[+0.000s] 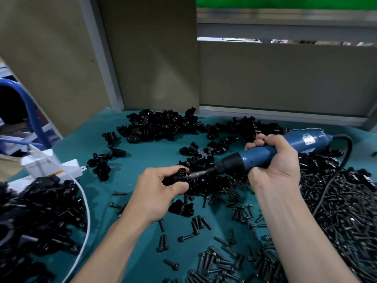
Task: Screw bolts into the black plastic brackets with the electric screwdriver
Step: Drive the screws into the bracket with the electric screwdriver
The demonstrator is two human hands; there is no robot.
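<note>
One bracket (177, 177) sits in the left hand (156, 188), pinched between the thumb and curled fingers, above the middle of the mat (98, 144). The right hand (274, 166) is wrapped tight around the blue screwdriver (263, 155), which lies nearly flat and points to the left. Its bit (196, 175) touches the side of the bracket; whether a bolt is on the bit, I cannot tell. Loose bolts (199, 222) lie on the mat under both forearms, and a thick bolt pile (342, 213) covers the right side. More brackets make a back heap (161, 125) and a left heap (38, 213). A black cord (347, 148) leaves the rear of the screwdriver. A white cable (86, 203) curves beside the left heap.
</note>
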